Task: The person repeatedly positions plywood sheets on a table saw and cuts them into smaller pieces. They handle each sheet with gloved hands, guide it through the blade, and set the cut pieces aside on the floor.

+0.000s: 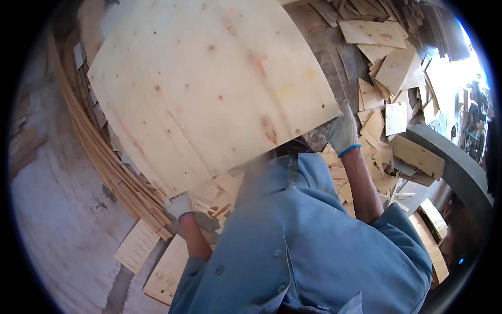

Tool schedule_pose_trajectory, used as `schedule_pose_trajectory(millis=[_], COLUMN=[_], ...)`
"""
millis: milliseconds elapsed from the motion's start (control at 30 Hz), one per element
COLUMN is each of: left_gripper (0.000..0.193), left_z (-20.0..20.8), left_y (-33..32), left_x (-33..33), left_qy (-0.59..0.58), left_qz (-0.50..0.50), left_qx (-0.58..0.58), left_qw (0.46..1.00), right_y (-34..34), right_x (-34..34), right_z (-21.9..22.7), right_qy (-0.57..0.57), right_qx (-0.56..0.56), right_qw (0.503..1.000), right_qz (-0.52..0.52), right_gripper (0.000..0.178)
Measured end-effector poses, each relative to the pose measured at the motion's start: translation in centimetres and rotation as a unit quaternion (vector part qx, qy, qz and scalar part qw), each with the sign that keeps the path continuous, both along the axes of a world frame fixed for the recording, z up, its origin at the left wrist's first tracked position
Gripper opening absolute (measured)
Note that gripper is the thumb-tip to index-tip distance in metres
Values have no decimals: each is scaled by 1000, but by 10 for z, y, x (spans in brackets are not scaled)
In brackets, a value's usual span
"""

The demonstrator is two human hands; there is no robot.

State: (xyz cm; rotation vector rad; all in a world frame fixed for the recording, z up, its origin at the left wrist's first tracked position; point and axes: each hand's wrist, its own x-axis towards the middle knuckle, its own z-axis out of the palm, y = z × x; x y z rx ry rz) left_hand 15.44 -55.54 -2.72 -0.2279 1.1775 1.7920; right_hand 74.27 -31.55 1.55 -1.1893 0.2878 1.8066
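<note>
A large pale plywood sheet with knots and reddish streaks fills the upper middle of the head view. My left hand, in a whitish work glove, grips its near left corner. At the near right corner my right hand, gloved in white with a blue cuff, holds the same sheet by the edge. Both hands are closed on the board, and the fingers beneath it are hidden. The sheet is held out in front of my blue work jacket.
Long thin wooden strips lie bundled along the left. Plywood offcuts are heaped on the floor at the right and under the sheet. A grey curved metal edge stands at the right, near a bright opening. Cut boards lie at the lower left.
</note>
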Motion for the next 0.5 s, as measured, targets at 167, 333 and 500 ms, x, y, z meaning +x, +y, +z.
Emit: schedule_pose_trajectory(millis=[167,333,500], left_gripper=[45,41,46], left_z=[14,12,7], left_y=[33,38,34], left_x=[42,70,93], left_qy=[114,-32,-65], left_qz=[53,110,66], left_qx=[-49,-48,7], left_qw=[991,992,996], right_y=[4,3,-3], right_x=[-7,-2,-5], right_z=[-10,-2,-8], right_qy=[58,2,-36], right_qx=[49,30,55], right_qw=[995,1000,998], right_qz=[-56,-6,9], right_gripper=[62,59,61])
